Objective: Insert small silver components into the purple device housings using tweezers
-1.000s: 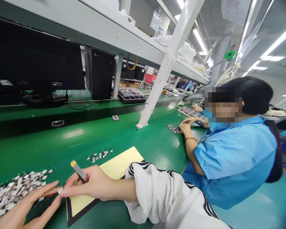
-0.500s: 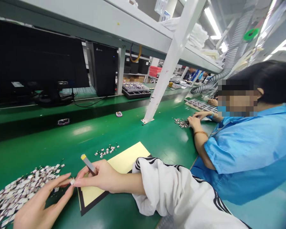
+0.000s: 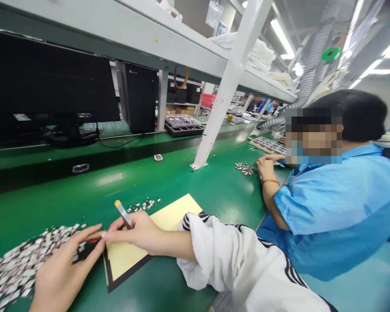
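My left hand (image 3: 63, 268) comes in from the lower left, its thumb and fingertips closing on a small white part (image 3: 103, 234) with a light face. My right hand (image 3: 141, 233) meets it there, thumb and forefinger at the same part. A slim grey tool with a yellow end (image 3: 122, 213) is gripped in my right hand and points up; its working tip is hidden. Under my right hand lies a pale yellow sheet (image 3: 126, 260) with a black border. A large pile of small white parts with dark edges (image 3: 22, 264) spreads beside my left hand.
Beyond the sheet is a small scatter of similar parts (image 3: 144, 204). A white post (image 3: 211, 125) rises from the green bench (image 3: 169, 177). A monitor (image 3: 52, 78) and black computer case (image 3: 139, 95) stand behind. At right, a co-worker in blue (image 3: 338, 203) handles parts.
Both hands have shifted slightly right and up together, still meeting at the small part. The tool's yellow end has moved a little to the right. The view has tilted slightly.
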### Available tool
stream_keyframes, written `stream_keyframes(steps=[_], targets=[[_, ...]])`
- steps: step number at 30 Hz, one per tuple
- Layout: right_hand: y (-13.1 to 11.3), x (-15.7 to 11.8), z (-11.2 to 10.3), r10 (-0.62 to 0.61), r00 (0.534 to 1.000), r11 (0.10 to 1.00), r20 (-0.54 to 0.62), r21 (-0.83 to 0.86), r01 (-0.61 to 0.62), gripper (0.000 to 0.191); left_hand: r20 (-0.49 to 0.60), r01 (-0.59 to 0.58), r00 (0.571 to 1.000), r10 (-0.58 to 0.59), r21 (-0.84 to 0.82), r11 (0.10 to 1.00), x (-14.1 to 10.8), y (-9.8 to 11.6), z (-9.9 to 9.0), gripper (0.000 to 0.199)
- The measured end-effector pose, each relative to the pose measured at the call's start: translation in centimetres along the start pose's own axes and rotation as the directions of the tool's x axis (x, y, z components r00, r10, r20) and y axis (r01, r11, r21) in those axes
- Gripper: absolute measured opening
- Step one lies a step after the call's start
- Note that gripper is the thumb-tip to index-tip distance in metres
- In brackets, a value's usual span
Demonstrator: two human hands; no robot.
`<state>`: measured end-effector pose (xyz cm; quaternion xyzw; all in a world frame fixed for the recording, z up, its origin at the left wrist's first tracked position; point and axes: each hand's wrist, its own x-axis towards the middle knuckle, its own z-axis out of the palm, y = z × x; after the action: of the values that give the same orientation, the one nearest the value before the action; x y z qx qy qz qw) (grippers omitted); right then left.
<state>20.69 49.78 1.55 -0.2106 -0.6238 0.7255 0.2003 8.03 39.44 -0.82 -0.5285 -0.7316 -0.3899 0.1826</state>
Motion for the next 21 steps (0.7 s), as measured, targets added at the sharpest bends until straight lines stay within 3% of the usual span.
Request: stream_keyframes(steps=[4, 12, 21], targets=[[0.50, -0.03, -0.09, -0.025, 1.000, 0.998, -0.011, -0.064, 0.024, 0.025, 0.040, -0.181, 0.983, 0.179, 0.052, 0.982, 0.55, 1.37, -0.99, 0.027], [0.70, 0.00, 0.20, -0.031, 0.998, 0.999, 0.048, -0.034, 0.033, 0.012, 0.044, -0.169, 0.983, 0.176, -0.133, 0.977, -0.18, 1.04, -0.89, 0.019], [0.70, -0.09, 0.24, -0.041, 0.998, 0.987, 0.041, -0.151, 0.047, 0.011, 0.002, -0.241, 0.970, 0.243, -0.129, 0.962, -0.10, 1.23, -0.89, 0.018]])
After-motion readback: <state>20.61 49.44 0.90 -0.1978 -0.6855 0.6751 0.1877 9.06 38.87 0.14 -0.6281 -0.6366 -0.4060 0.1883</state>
